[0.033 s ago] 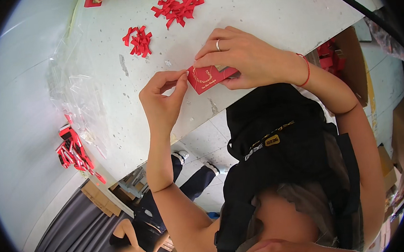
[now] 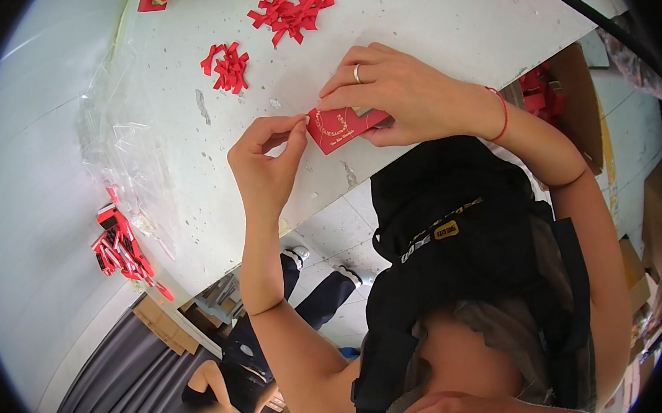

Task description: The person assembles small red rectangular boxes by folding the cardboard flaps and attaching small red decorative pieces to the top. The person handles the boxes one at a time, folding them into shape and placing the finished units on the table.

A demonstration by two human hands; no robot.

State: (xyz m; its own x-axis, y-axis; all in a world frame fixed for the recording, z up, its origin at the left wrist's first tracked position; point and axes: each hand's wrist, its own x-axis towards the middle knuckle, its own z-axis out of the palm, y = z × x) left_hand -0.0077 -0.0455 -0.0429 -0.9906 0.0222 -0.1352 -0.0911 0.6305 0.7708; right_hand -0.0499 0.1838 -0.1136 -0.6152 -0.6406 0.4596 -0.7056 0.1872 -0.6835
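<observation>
While R hand (image 2: 404,94) grips & partly hides red card (image 2: 339,131), L hand (image 2: 260,164) pinches its corner, tips unclear.

A pleated grey curtain (image 2: 117,379) hangs beside brown cardboard (image 2: 164,325).

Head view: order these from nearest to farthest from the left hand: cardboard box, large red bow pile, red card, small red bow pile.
From the left hand:
1. Red card: at its fingertips.
2. Small red bow pile: beyond it on the table.
3. Large red bow pile: farther up the table.
4. Cardboard box: far right, past the right forearm.
</observation>
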